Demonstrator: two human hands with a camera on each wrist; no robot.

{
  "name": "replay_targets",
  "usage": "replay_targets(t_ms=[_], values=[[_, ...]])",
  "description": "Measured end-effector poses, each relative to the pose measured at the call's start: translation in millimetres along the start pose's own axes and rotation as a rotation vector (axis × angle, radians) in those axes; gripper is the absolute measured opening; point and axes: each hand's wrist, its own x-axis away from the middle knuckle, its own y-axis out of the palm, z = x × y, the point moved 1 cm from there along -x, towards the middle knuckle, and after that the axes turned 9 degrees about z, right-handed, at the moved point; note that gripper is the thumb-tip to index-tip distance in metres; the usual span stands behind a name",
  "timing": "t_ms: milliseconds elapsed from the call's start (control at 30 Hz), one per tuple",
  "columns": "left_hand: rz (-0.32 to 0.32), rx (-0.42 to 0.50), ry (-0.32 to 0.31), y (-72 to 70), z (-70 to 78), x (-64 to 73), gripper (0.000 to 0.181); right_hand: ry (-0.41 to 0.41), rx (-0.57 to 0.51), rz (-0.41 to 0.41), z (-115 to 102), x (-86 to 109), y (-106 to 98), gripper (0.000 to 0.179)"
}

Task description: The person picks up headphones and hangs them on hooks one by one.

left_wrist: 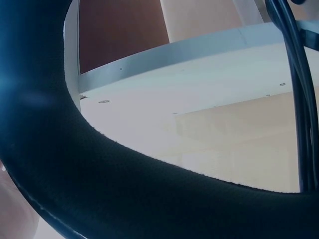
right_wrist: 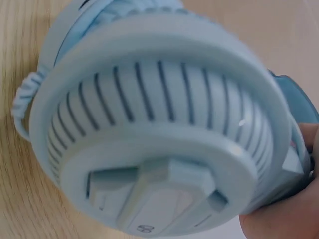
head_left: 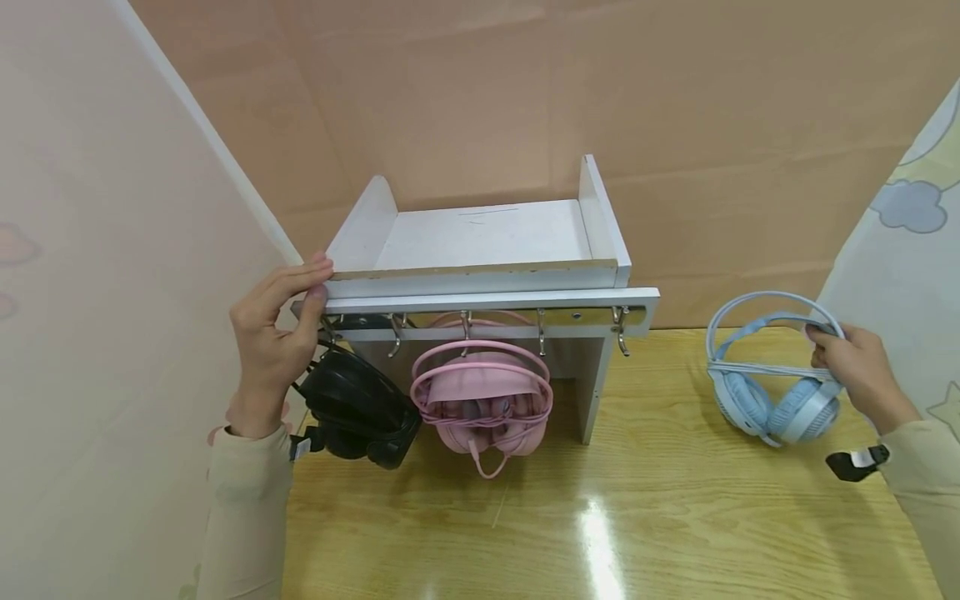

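Observation:
My left hand (head_left: 273, 333) grips the left front corner of a white wooden shelf (head_left: 480, 283), fingers on top and thumb at the front rail. Black headphones (head_left: 352, 400) hang from the rail's left end, just below that hand; their dark curved padding (left_wrist: 99, 159) fills much of the left wrist view. Pink headphones (head_left: 487, 379) hang from a middle hook, cable bundled. Off to the right, my right hand (head_left: 862, 367) holds light blue headphones (head_left: 806, 412) by the side of the headband. Their ribbed ear cup (right_wrist: 159, 99) is close up in the right wrist view.
Several metal hooks (head_left: 542, 332) line the rail, with a bare one (head_left: 621, 329) at its right end. The shelf stands on a wooden table (head_left: 660, 500). Brown paper (head_left: 480, 100) covers the back, and pale walls (head_left: 112, 250) rise at both sides.

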Motion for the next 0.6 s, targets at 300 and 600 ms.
replay_targets(t_ms=[300,600], values=[[0.001,0.006,-0.005,1.0,3.3,-0.8,0.022,-0.012,-0.226,0.002,-7,16.9,6,0.031],[0.000,0.007,-0.011,1.3,5.7,-1.4,0.022,-0.042,-0.463,0.144,-9,29.3,7,0.038]])
